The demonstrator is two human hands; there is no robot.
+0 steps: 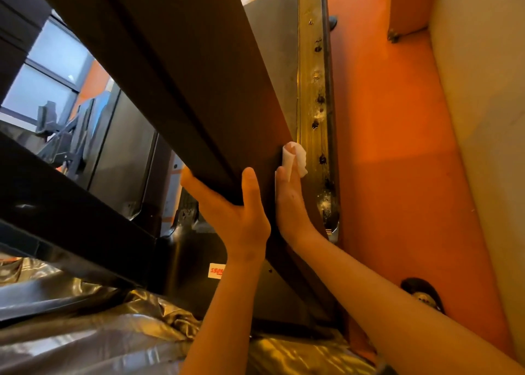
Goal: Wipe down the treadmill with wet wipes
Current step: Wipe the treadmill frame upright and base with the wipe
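The dark treadmill post [181, 76] slants upward, matte and smooth. The left hand [241, 215] has its grip wrapped round the post's edge. The right hand [289, 201] lies flat, fingers straight, pressing a crumpled white wet wipe [295, 158] against its side. Just beside runs a spotted side rail [312, 76], then open orange floor [383, 147].

This looks like a gym or fitness room. A dark slanted treadmill upright [176, 90] rises over a grey running belt [272, 62] edged by a ribbed, stained metal side rail [312, 90]. The smooth orange floor [383, 147] runs to a plain cream wall [483, 119]. At left, more dark exercise machines [55, 127] stand before a large dark-framed window [54, 59]
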